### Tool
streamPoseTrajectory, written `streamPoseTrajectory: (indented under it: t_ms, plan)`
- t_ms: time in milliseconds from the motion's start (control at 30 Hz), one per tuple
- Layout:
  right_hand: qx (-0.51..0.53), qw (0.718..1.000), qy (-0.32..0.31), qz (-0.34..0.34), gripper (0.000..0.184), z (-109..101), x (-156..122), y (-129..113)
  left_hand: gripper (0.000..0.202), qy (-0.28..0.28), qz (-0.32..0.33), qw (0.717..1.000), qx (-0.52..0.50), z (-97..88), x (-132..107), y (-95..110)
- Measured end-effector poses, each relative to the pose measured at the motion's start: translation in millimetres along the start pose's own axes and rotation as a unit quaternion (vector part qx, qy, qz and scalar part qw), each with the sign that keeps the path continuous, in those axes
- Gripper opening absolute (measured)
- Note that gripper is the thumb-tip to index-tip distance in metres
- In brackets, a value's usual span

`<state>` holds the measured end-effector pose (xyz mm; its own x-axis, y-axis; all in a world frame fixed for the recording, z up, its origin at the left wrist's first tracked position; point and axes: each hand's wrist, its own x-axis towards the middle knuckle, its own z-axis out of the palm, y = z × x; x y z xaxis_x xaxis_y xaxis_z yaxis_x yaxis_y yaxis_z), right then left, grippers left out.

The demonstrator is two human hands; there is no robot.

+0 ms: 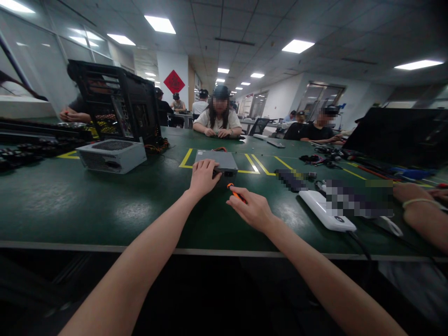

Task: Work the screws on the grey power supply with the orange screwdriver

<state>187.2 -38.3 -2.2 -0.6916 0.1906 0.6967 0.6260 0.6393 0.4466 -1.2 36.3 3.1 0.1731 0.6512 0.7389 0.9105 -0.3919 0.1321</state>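
Observation:
A grey computer power supply (224, 160) lies on the green table in front of me, its socket side facing me. My left hand (204, 176) grips its near left corner, fingers over the top and thumb along the front. Just right of it and lower, my right hand (252, 208) is closed around a screwdriver (238, 193) with an orange and black handle. The orange end points up and left towards the power supply, apart from it. The screwdriver's other end is hidden in my palm.
A second power supply (112, 156) stands at left before an open black computer case (122, 105). At right lie a white power bank (327, 210) with a cable and some tangled cables (320, 161). A co-worker's forearm (425, 214) reaches in from the right; another person (219, 116) sits opposite.

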Motion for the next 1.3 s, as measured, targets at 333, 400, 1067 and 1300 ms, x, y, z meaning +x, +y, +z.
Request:
streamPoseTrajectory:
  t_ms: [333,400,1067,1300]
  plan:
    - [0.036,0.999,-0.027,-0.024,0.020,-0.4,-0.5,1.1,0.030,0.002,0.009,1.000,0.007,0.9,0.9,-2.3]
    - [0.032,0.999,-0.012,-0.008,0.017,0.2,-1.3,2.4,0.030,0.003,0.012,1.000,0.007,0.6,1.1,-2.8]
    - [0.030,0.999,0.014,0.027,0.016,-1.5,1.1,-2.5,0.030,0.003,0.000,1.000,-0.002,-0.5,-2.0,1.6]
    - [0.022,0.997,0.024,0.066,0.016,-0.9,0.0,-1.4,0.030,-0.001,-0.005,1.000,-0.005,-3.2,-2.6,5.0]
